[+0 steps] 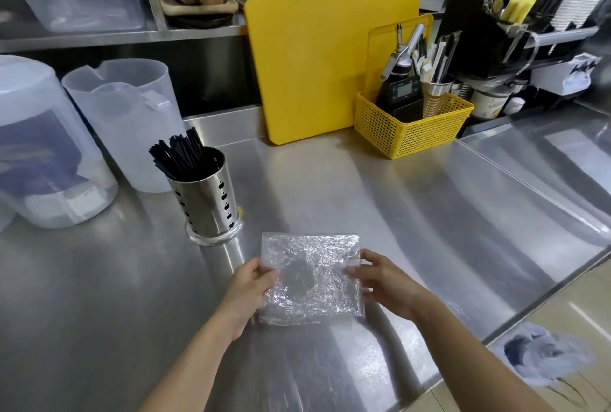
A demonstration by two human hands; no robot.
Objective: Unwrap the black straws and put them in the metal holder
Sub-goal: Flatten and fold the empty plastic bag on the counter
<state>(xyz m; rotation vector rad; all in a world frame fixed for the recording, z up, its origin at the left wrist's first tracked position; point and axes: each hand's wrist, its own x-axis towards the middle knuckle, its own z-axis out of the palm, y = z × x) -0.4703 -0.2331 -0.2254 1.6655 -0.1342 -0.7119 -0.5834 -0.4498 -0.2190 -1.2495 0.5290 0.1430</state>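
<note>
Head view: black straws fill metal holder.
Wrapper: empty, flimsy, slippery.
Grip: left hand, right hand pinching opposite edges.

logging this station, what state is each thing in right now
round perforated metal holder: upright, holding black straws
clear crinkled plastic wrapper: flattened, looks empty, held by both hands
left hand: gripping wrapper's left edge
right hand: gripping wrapper's right edge
yellow plastic cutting board: leaning upright
yellow mesh basket: filled with tools
</note>
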